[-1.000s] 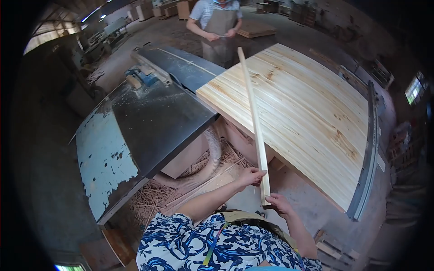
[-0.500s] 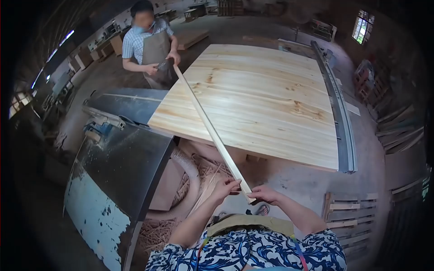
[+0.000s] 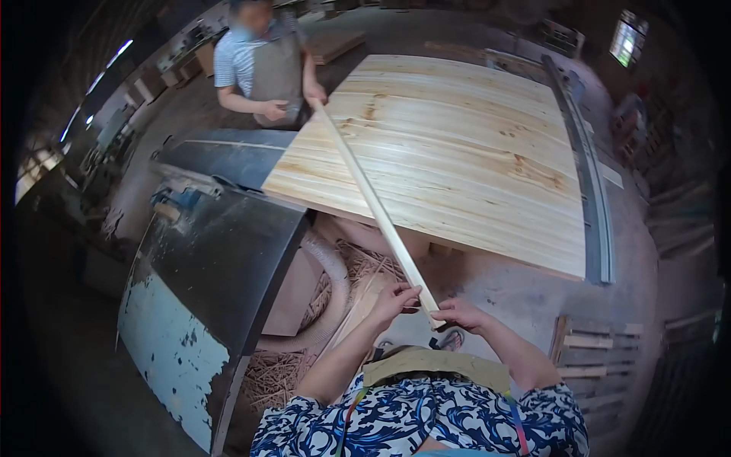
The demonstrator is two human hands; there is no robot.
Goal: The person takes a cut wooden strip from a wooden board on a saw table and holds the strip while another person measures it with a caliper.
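Observation:
A long, narrow wood strip (image 3: 371, 199) slants across the view, from a co-worker's hand at the far end down to my two hands. My left hand (image 3: 397, 302) pinches its left edge a little above the near end. Close by, my right hand (image 3: 461, 314) has its thumb and fingers closed on the near tip. The middle of the strip crosses over a large pale wood panel (image 3: 457, 160) with brown knots. The panel lies flat on a saw table, beyond my hands.
The co-worker (image 3: 266, 68), in an apron, stands at the far left. A dark machine table (image 3: 228, 266) with peeling pale-blue paint is at left. Below it are a hose (image 3: 335, 289) and wood scraps (image 3: 278, 371). A metal rail (image 3: 590, 190) borders the panel; a pallet (image 3: 598, 358) lies lower right.
My view has shifted, so the panel and machine appear farther right and slightly higher. Both my hands stay on the strip's near end. The co-worker's free hand has moved slightly.

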